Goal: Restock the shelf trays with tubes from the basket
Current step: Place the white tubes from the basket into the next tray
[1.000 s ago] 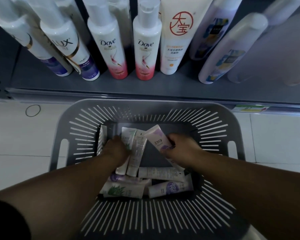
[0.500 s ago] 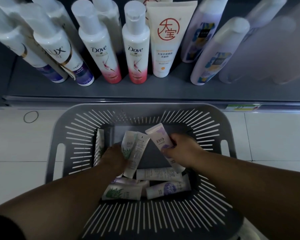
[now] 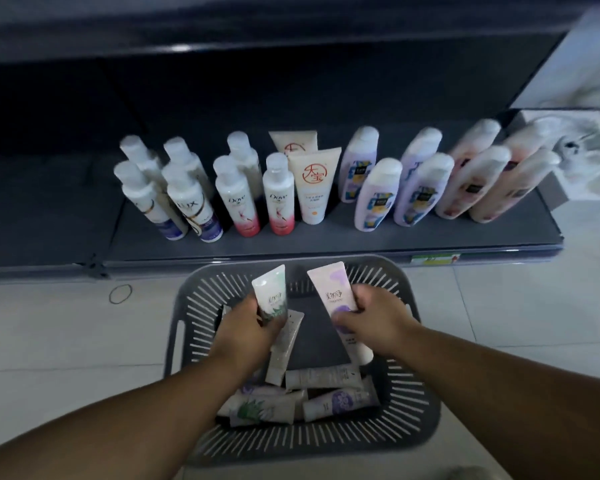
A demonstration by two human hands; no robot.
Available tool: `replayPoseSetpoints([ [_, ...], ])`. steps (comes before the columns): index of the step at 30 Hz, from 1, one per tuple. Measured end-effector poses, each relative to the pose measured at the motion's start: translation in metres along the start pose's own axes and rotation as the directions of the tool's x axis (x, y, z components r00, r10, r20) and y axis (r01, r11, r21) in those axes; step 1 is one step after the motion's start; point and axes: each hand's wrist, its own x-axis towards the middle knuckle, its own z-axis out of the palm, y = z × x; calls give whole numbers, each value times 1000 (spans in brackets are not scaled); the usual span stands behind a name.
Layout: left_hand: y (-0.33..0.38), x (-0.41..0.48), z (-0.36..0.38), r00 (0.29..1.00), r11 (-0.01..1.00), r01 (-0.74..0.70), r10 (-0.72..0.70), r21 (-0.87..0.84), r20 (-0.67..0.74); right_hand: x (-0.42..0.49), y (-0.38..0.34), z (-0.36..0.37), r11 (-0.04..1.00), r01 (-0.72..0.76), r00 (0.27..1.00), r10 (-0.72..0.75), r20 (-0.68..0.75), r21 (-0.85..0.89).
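A grey slotted basket [image 3: 409, 386] stands on the floor in front of a low dark shelf [image 3: 326, 237]. My left hand [image 3: 246, 323] grips a white tube with a green leaf print [image 3: 270, 292], lifted above the basket. My right hand [image 3: 374, 317] grips a white tube with a purple print [image 3: 329, 289], also raised and tilted to the left. Several more tubes [image 3: 326, 375] lie flat on the basket's bottom, and one long pale tube [image 3: 284, 348] leans beneath my left hand.
Rows of upright bottles [image 3: 278, 195] and two standing tubes [image 3: 312, 185] fill the shelf's middle and right. The shelf's left part [image 3: 49, 209] is dark and bare. A rubber band [image 3: 120, 293] lies on the white tiled floor. White boxes [image 3: 575, 154] sit at the far right.
Both hands have risen out of the basket, each with a tube. The view has pulled back and up, showing the whole shelf.
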Motion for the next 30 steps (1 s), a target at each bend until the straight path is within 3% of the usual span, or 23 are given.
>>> replayPoseSetpoints([
  [7, 71, -43, -59, 977, 978, -183, 169, -103, -133, -57, -46, -52, 983, 94, 983, -67, -171, 155],
  [14, 142, -84, -117, 928, 927, -341, 305, -155, -216, -114, -87, -120, 900, 261, 925, -130, -358, 349],
  [21, 218, -98, -186, 868, 872, -457, 394, -175, -303, -146, -123, -200, 835, 418, 845, -213, -491, 357],
  [27, 306, -101, -266, 707, 768, -635, 536, -81, -462, -152, -180, -275, 763, 577, 725, -315, -612, 291],
  [30, 352, -97, -303, 638, 694, -712, 570, -113, -517, -150, -208, -307, 731, 635, 665, -353, -658, 249],
])
